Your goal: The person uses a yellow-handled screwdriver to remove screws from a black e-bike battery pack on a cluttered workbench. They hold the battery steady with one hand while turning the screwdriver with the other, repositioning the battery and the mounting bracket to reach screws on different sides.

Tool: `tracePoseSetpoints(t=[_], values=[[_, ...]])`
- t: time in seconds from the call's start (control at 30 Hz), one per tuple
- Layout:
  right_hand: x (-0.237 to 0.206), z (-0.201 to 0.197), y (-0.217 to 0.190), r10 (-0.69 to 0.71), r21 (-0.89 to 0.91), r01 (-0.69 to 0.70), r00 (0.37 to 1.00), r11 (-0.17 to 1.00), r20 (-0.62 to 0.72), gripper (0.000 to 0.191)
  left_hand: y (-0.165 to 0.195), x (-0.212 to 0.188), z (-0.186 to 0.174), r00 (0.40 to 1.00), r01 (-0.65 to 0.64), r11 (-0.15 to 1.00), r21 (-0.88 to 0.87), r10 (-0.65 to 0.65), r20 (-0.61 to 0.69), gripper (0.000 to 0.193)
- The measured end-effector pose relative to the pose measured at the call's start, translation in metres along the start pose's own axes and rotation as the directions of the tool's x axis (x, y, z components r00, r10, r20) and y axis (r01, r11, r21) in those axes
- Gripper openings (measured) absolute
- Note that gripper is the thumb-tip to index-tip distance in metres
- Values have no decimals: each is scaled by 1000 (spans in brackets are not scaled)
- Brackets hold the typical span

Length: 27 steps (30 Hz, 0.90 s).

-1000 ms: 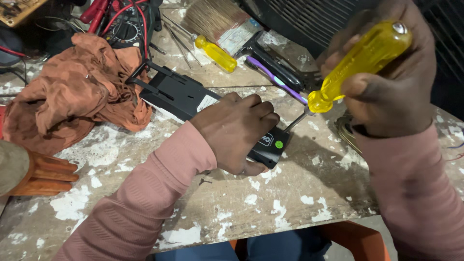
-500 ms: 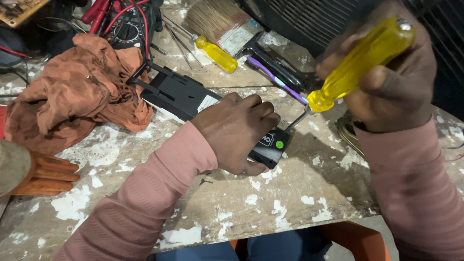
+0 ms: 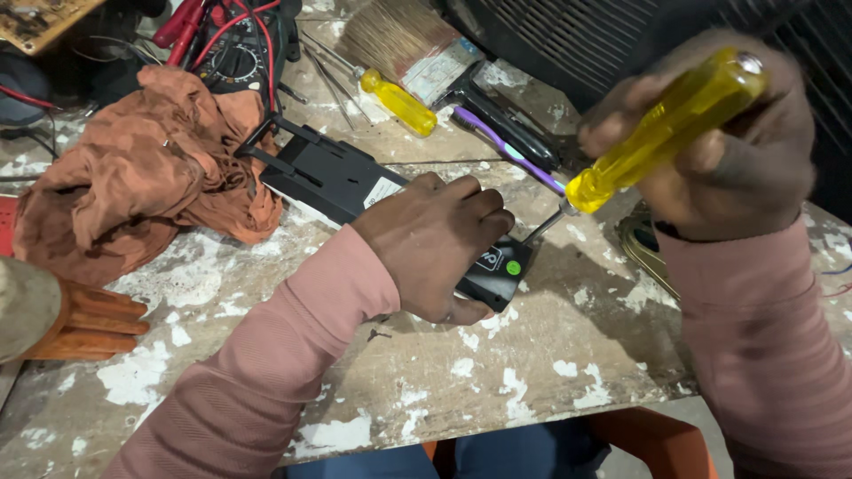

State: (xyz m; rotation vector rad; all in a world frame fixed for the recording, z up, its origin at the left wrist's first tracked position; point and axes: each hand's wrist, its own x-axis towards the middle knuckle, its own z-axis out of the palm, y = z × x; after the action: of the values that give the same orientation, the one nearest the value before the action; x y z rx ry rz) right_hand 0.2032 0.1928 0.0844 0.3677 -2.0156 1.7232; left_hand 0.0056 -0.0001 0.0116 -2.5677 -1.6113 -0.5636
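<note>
My left hand [image 3: 435,244] presses down on a flat black plastic device [image 3: 333,173] lying on the paint-stained wooden bench [image 3: 497,381], its fingers wrapped over the near end by a small green dot. My right hand [image 3: 728,151] grips a screwdriver with a translucent yellow handle [image 3: 661,129], held slanted, its metal shaft pointing down to the device's right end beside my left fingertips. The tip itself is hidden behind my left hand.
An orange rag [image 3: 146,168] lies bunched at the left. A second yellow-handled screwdriver [image 3: 399,102], a wide paintbrush [image 3: 408,44], a purple-handled tool [image 3: 506,146] and a meter with red leads [image 3: 222,44] lie at the back. A brown glove [image 3: 84,319] sits at the left edge.
My right hand has turned the yellow screwdriver slightly and shifted a little. My left hand and the black device stay where they were.
</note>
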Motion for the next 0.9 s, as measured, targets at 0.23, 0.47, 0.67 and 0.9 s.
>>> tracePoseSetpoints(t=[0.23,0.47,0.67,0.9], values=[[-8,17,17,-150,-97,134,972,986,-182,45,-1,-1,4,1000,12,1000,-10,-12,4,80],[1,27,13,-115,-6,117,969,993,-217,47,-3,-4,4,1000,-9,1000,-13,8,-21,78],[17,27,3,1,191,1,1000,982,-12,50,-2,-3,3,1000,-15,1000,16,16,-27,82],[4,31,19,-185,-121,167,969,979,-164,45,-1,-1,3,1000,10,999,35,-11,12,83]])
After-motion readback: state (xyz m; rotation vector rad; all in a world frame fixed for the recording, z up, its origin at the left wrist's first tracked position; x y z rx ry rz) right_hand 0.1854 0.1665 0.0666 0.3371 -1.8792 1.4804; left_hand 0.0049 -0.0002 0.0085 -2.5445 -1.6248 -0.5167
